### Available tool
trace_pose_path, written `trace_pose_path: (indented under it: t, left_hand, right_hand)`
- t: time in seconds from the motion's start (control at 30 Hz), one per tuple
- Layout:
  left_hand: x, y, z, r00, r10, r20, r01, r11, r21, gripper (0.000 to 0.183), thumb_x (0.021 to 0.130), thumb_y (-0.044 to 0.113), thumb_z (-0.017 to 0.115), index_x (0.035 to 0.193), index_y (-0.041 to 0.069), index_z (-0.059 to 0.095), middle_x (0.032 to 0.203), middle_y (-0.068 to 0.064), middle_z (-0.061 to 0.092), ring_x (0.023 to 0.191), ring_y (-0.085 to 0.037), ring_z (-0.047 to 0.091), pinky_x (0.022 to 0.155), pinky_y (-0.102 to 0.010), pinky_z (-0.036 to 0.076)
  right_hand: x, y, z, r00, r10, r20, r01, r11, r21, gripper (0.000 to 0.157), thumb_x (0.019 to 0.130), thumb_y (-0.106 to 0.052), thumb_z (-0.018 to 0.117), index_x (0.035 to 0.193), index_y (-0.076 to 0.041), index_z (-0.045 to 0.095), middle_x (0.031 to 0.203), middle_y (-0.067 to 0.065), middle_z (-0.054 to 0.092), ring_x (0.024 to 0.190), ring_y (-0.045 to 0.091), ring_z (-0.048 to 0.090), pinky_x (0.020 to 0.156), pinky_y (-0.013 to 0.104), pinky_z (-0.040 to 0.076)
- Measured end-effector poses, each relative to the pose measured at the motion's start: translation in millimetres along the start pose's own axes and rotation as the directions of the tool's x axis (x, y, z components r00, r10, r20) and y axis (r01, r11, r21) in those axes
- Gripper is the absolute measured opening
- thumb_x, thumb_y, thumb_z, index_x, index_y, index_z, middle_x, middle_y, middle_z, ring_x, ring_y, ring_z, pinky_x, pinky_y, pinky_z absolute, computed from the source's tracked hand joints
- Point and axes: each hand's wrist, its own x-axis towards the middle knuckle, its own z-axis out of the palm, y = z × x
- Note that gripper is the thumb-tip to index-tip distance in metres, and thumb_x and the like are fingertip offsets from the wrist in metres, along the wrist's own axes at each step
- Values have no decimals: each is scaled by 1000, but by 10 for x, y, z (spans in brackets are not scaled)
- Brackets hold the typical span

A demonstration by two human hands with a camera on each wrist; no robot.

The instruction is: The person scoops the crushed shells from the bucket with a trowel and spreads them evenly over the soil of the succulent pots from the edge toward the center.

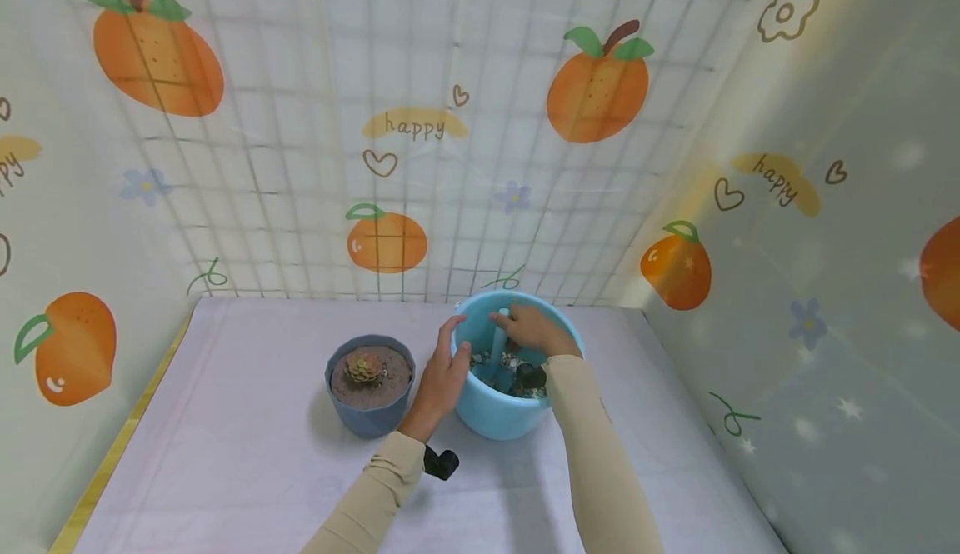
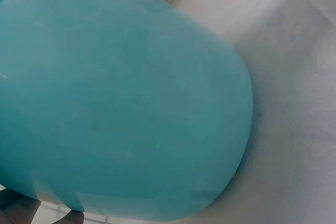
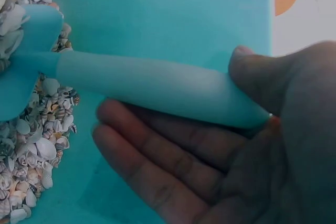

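Observation:
A light blue plastic bucket (image 1: 501,417) stands on the cloth-covered table, with small seashells (image 3: 44,148) inside. My left hand (image 1: 441,379) grips the bucket's left rim; in the left wrist view only its fingertips (image 2: 21,211) show at the bucket's edge. Reaching into the bucket, my right hand (image 1: 534,329) holds the pale blue handle of a small plastic shovel (image 3: 152,85). The thumb lies over the handle's end, with fingers beneath it. The shovel's blade (image 3: 44,24) is partly in the shells, some of which lie on it.
Left of the bucket is a blue-grey pot (image 1: 369,421) with a succulent (image 1: 363,367) in brown soil. A white wire grid (image 1: 300,196) and printed curtain stand behind the table; another curtain (image 1: 840,287) hangs on the right.

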Motion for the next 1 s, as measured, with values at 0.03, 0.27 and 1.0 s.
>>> trace_pose_path:
  t: [0.03,0.27,1.0]
  left_hand:
    - [0,3,1,1000,1,1,-1,1000,1,53,113,41,37,164,30,30,150,-19,52,124,-33,58,98,-59,46]
    - [-3,-6,5,1000,8,1,-8,1000,3,53,113,42,37,164,30,30,151,-18,52,126,-33,57,100,-60,45]
    - [-24,23,9,1000,5,9,-5,1000,-14,53,113,43,36,164,29,28,157,-17,44,131,-34,54,102,-61,44]
  right_hand:
    - [-1,0,1,1000,2,-1,-2,1000,1,41,114,-34,47,84,-6,52,89,19,68,75,25,64,77,47,53]
    - [-25,-3,7,1000,10,1,-10,1000,24,42,114,-35,45,97,1,58,93,20,68,80,29,66,82,51,53]
    - [-24,24,10,1000,22,-22,-20,997,79,42,113,-40,46,93,-4,53,91,21,65,82,34,64,80,48,50]
